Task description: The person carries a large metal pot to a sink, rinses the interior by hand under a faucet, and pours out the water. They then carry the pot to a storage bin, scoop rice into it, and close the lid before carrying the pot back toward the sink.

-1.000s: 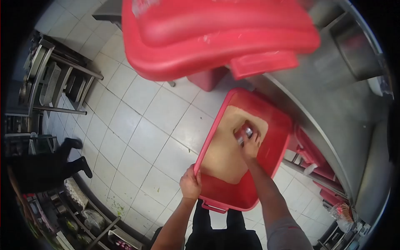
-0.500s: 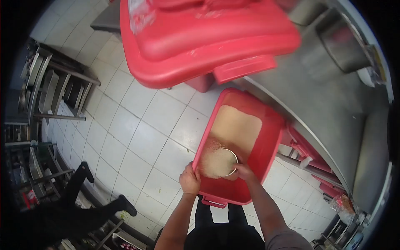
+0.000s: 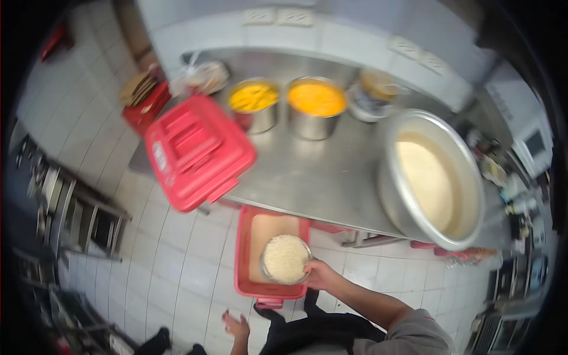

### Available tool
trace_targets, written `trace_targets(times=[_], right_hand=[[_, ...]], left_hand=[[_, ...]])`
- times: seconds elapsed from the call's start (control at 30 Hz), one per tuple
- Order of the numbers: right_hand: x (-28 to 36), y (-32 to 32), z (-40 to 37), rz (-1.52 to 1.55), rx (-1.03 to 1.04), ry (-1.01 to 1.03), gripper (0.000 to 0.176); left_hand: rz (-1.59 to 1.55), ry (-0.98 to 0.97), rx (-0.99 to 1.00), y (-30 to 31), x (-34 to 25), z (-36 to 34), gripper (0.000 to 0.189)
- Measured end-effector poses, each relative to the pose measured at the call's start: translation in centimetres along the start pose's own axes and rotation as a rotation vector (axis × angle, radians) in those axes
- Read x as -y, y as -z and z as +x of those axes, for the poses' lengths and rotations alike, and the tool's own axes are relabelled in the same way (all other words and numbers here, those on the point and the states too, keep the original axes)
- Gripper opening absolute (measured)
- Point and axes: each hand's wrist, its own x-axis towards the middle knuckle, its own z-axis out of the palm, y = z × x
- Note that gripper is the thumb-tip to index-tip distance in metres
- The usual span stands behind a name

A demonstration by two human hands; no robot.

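My right hand (image 3: pixel 319 274) grips the side of a round metal bowl (image 3: pixel 264 273) full of white rice (image 3: pixel 286 258). The bowl is above a red plastic bin (image 3: pixel 239 266), which stands on the floor in front of me. Inside the bin more rice (image 3: pixel 273 224) shows past the bowl; the rest is hidden under it. To the left of the bin's near end, my left hand (image 3: pixel 236 325) is off the bin, fingers apart, with nothing in it.
A steel table (image 3: pixel 313 183) runs beyond the bin, with a red lid (image 3: pixel 195 151) at its left end. Two metal pots (image 3: pixel 316 127) hold yellow-orange food. At the right stands a large metal basin (image 3: pixel 387 195) of pale contents. Another person's dark shoes (image 3: pixel 157 340) show at lower left.
The bowl has come up out of the bin, filled with rice, in my right hand. My left hand has let go of the bin's rim. My view has tilted up towards the table.
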Motion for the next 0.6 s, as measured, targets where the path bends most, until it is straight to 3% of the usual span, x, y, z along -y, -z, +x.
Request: trace_targets(times=[0.03,0.13,0.2,0.33,0.37,0.47,0.57,0.6], right_hand=[[1.7,-2.9,-2.2,0.031,0.006,0.018,0.062],[8.0,-10.0,-9.8,-0.008,-0.009,0.154,0.061],[12.9,-13.5,-14.7,-0.035,-0.013,0.312,0.061],[21.9,-16.6,-22.7,-0.224,-0.247,0.736,0.053],[24.1,-16.4,-24.2,-0.3,-0.367,0.834,0.051],[28.8,-15.7,-27.1,-0.657,-0.795,1.041,0.064],[31.8,-10.9,-27.1,-1.618,-1.403,1.33,0.065],[31.8,-10.0,-27.2,-1.814,-1.581,1.335,0.061]], left_hand=[[0.103,0.112,0.11,1.6,0.4,-1.4,0.072],[0.252,0.376,0.091,2.0,3.2,-4.2,0.065],[0.255,0.46,0.13,2.2,4.8,-4.8,0.065],[0.214,0.502,0.174,1.8,5.4,-3.9,0.065],[0.194,0.499,0.181,1.4,5.0,-3.0,0.065],[0.098,0.449,0.196,0.3,3.4,0.1,0.065],[-0.006,0.332,0.208,-1.3,-0.2,3.2,0.066],[0.017,0.26,0.208,-1.5,-1.8,3.9,0.064]])
